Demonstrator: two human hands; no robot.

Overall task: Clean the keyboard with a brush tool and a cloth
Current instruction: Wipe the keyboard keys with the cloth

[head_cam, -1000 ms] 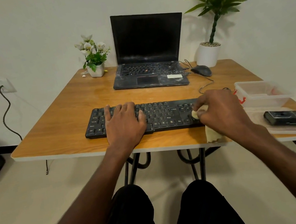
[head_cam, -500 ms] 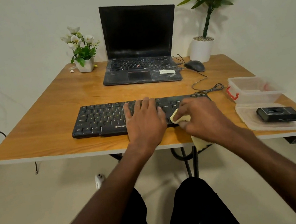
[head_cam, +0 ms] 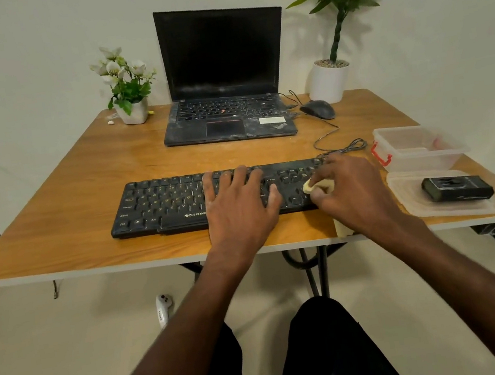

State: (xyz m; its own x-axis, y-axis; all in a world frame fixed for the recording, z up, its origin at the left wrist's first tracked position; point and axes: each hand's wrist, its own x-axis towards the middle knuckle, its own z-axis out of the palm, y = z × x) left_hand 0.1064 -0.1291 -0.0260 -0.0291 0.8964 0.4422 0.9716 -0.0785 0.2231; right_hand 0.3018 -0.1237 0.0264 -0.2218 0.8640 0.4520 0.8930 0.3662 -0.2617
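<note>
A black keyboard (head_cam: pixel 162 205) lies along the front of the wooden table (head_cam: pixel 79 186). My left hand (head_cam: pixel 238 201) rests flat on the keyboard's middle keys, fingers spread, holding nothing. My right hand (head_cam: pixel 352 191) is closed on a pale yellow cloth (head_cam: pixel 312 186) and presses it onto the keys at the keyboard's right end. A tail of the cloth hangs past the table's front edge under my right wrist. No brush tool is visible.
A dusty open laptop (head_cam: pixel 229 119) stands behind the keyboard, with a mouse (head_cam: pixel 318 110) and its cable to the right. A clear plastic box (head_cam: pixel 417 147) and its lid (head_cam: pixel 448 208) holding a black device (head_cam: pixel 456 188) lie at the right. Two potted plants stand at the back.
My right hand with the cloth has slid back rightward along the keys after moving left. My left hand has shifted from the keyboard's left part to its middle.
</note>
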